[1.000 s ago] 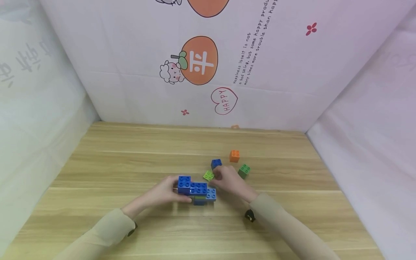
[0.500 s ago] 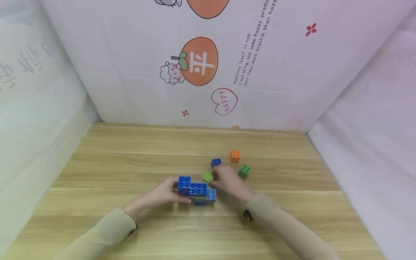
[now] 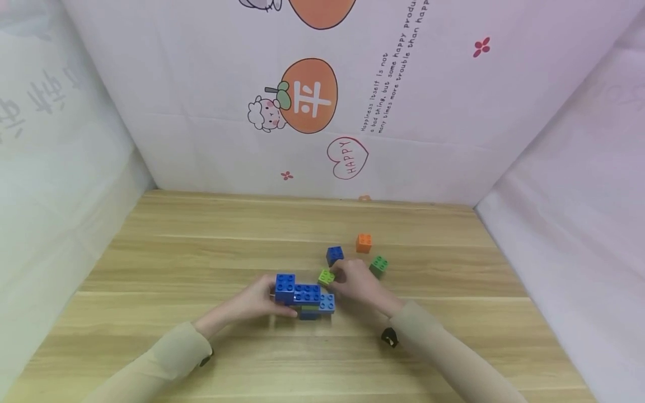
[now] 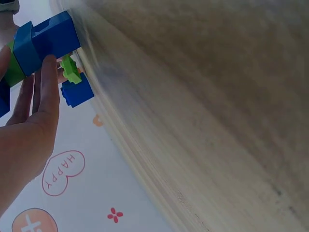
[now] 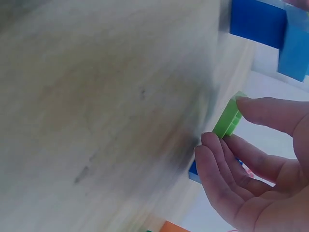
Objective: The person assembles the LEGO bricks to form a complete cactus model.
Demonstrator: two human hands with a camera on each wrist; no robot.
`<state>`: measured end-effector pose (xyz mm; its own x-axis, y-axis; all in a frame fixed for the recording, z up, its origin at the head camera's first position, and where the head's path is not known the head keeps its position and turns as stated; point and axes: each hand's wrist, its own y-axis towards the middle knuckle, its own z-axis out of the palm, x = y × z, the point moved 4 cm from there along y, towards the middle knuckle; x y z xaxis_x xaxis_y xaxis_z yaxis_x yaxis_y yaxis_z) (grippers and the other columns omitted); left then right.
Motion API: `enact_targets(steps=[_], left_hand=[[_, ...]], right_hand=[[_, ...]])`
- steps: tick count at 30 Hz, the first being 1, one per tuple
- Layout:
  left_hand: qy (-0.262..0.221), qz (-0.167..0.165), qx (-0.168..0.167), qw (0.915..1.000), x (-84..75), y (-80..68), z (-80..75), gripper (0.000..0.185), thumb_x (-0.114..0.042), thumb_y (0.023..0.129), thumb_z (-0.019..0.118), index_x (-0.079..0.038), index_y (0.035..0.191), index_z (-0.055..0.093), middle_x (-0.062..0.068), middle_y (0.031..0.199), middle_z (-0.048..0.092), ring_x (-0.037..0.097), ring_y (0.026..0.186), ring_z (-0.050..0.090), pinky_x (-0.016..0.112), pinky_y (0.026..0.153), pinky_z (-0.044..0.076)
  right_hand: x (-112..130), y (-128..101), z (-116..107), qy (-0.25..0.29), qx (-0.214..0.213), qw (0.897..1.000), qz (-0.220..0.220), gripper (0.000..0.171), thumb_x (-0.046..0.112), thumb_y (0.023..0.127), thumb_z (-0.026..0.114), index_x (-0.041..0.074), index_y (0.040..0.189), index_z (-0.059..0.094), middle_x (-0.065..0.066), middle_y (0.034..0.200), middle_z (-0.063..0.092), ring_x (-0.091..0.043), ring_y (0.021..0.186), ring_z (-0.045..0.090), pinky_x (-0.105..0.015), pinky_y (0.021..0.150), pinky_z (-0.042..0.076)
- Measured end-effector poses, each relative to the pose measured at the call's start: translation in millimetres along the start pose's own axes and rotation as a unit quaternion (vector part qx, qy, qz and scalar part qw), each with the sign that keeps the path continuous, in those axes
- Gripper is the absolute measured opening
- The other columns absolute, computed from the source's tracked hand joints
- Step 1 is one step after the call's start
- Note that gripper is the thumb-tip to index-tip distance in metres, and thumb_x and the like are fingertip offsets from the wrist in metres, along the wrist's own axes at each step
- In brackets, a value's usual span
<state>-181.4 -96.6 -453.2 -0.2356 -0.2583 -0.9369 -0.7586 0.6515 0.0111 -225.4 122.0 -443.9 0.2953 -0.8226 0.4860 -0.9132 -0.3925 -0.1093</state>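
R hand pinches the lime blk btwn thumb and index finger; the R wrist view shows both tips on it, other fingers bent alongside. Can't tell if the blk is fully off the table.

Change vs. half a sec ago: small. Lime blk sits a touch further to the R & nearer the body, turned slightly, moving along w/ R hand. So it's under control in the fingers, but prob. not yet attached to anything.

Just L of R hand, a bit nearer the body: built-up blue pc, gripped by L hand, thumb on its near side, fingers round the far side. Position abt same as half a sec ago, so L hand seems to be steadying it. Pc has a dk blue blk at the L-hand end, a lt blue blk at the R-hand end, more blks underneath.

Further out: loose blue blk just ahead of R fingertips; green blk just beyond R knuckles, to their R; orange blk farther ahead of R hand. White cloth stands well beyond both hands.
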Motion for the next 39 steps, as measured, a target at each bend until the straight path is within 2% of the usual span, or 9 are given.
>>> enact_targets(steps=[7, 13, 23, 30, 35, 39], left_hand=[[-0.011, 0.000, -0.007, 0.9999, 1.9, 0.9, 2.1, 0.049, -0.014, 0.080, 0.081, -0.002, 0.124, 0.064, 0.015, 0.120, 0.072, 0.015, 0.108, 0.070, 0.021, 0.098, 0.054], [-0.010, 0.007, -0.021, 0.9997, 0.2, 0.8, 5.7, 0.050, -0.010, 0.079, 0.081, -0.001, 0.125, 0.063, 0.016, 0.121, 0.071, 0.023, 0.110, 0.070, 0.023, 0.099, 0.054], [0.000, -0.009, -0.036, 0.9993, -1.2, -0.9, 8.9, 0.050, -0.014, 0.080, 0.081, -0.003, 0.126, 0.063, 0.014, 0.121, 0.071, 0.025, 0.112, 0.070, 0.029, 0.101, 0.055], [0.001, -0.019, -0.045, 0.9988, 0.3, 0.2, 10.7, 0.054, -0.020, 0.080, 0.082, -0.004, 0.128, 0.062, 0.013, 0.122, 0.071, 0.026, 0.114, 0.069, 0.033, 0.103, 0.054], [-0.008, -0.031, -0.051, 0.9982, 1.5, 0.3, 11.0, 0.055, -0.023, 0.080, 0.082, -0.007, 0.128, 0.061, 0.009, 0.121, 0.072, 0.022, 0.112, 0.069, 0.033, 0.103, 0.054], [-0.004, -0.027, -0.057, 0.9980, -0.2, 0.4, 10.5, 0.054, -0.023, 0.080, 0.082, -0.005, 0.127, 0.061, 0.011, 0.120, 0.072, 0.023, 0.111, 0.070, 0.034, 0.103, 0.054]], right_hand=[[5, -12, -9, 0.003, -0.009, 1.000, -0.018, 0.025, 0.016, 0.083, 0.079, 0.009, 0.105, 0.071, -0.004, 0.099, 0.073, -0.014, 0.087, 0.067, -0.026, 0.076, 0.059], [10, -24, -17, 0.014, -0.023, 0.999, -0.043, 0.024, 0.009, 0.082, 0.078, 0.007, 0.104, 0.069, -0.006, 0.097, 0.073, -0.017, 0.086, 0.069, -0.025, 0.073, 0.060], [20, -40, -29, 0.009, -0.038, 0.992, -0.118, 0.020, 0.004, 0.079, 0.076, 0.007, 0.098, 0.068, -0.006, 0.093, 0.073, -0.017, 0.084, 0.068, -0.026, 0.072, 0.061], [18, -47, -33, 0.027, -0.038, 0.993, -0.113, 0.022, 0.005, 0.080, 0.076, 0.006, 0.102, 0.069, -0.008, 0.097, 0.073, -0.020, 0.087, 0.071, -0.031, 0.075, 0.063], [18, -50, -35, 0.052, -0.019, 0.993, -0.100, 0.023, 0.006, 0.082, 0.075, 0.005, 0.103, 0.067, -0.010, 0.100, 0.073, -0.025, 0.090, 0.071, -0.037, 0.079, 0.063], [20, -54, -37, 0.050, -0.013, 0.993, -0.109, 0.022, 0.006, 0.082, 0.074, 0.006, 0.102, 0.066, -0.009, 0.099, 0.072, -0.026, 0.090, 0.071, -0.032, 0.078, 0.063]])
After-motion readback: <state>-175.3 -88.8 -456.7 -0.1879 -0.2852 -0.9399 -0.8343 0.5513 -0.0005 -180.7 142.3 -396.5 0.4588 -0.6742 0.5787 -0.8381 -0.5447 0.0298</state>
